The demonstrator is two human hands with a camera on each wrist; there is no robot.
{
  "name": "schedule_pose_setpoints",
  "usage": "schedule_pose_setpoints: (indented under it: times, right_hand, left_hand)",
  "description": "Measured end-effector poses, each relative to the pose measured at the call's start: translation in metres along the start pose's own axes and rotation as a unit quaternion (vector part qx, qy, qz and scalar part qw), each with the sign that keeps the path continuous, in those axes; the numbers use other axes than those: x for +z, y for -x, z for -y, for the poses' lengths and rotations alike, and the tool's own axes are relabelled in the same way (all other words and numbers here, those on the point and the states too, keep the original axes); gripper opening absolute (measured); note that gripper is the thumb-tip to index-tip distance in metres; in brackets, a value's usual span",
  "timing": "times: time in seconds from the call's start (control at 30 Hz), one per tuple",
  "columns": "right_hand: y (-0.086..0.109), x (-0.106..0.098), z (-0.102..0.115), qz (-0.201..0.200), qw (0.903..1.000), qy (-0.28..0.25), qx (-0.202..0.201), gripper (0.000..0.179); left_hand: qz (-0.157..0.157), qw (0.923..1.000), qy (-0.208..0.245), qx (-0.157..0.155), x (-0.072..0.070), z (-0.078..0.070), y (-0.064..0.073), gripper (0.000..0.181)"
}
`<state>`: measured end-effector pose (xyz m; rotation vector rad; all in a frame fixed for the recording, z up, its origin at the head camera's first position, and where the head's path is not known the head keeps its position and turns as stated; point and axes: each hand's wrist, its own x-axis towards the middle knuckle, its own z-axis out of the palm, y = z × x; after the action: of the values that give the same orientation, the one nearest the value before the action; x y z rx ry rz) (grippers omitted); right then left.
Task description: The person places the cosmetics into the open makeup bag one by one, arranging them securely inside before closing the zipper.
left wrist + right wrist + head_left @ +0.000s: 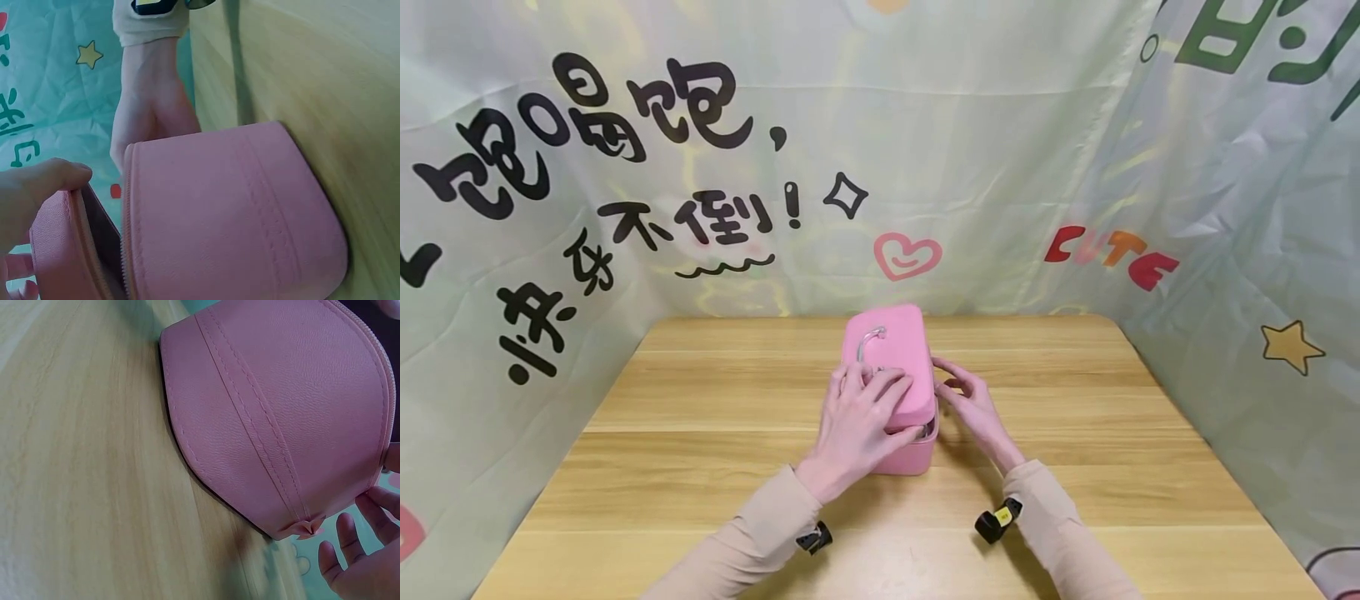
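Observation:
A pink zippered case (910, 458) stands upright on the table, its lid (898, 350) raised at the near side. On top of the lid is a curved, shiny handle (867, 338). My left hand (859, 421) grips the lid, fingers spread over the top and thumb hooked at its edge. From the left wrist view, a dark gap shows between the zipper edges of lid and body. My right hand (973, 412) is at the case's right side, where the thumb and a fingertip pinch the zippered rim (386, 406). The case's contents are hidden.
The case rests on a wooden table (700, 408). A printed cloth (985, 167) with lettering, a heart and stars hangs behind and along both sides. Black devices (997, 521) are strapped at both wrists, by the sleeves.

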<state>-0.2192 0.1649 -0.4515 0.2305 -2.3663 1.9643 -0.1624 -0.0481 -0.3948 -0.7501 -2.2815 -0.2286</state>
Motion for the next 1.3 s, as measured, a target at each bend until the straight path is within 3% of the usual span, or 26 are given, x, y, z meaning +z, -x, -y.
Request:
schedule_pose_setpoints:
  times: [0.57,1.3]
  right_hand:
    - [0.000,0.000,-0.001,0.006,0.9999,0.007,-0.005,0.047]
    - [0.002,0.001,0.003,-0.004,0.9996,-0.002,0.028,0.045]
  left_hand:
    - [0.008,0.9999,0.008,0.001,0.010,-0.004,0.007,0.062]
    - [0.019,0.9996,0.008,0.021,0.018,-0.006,0.016,0.058]
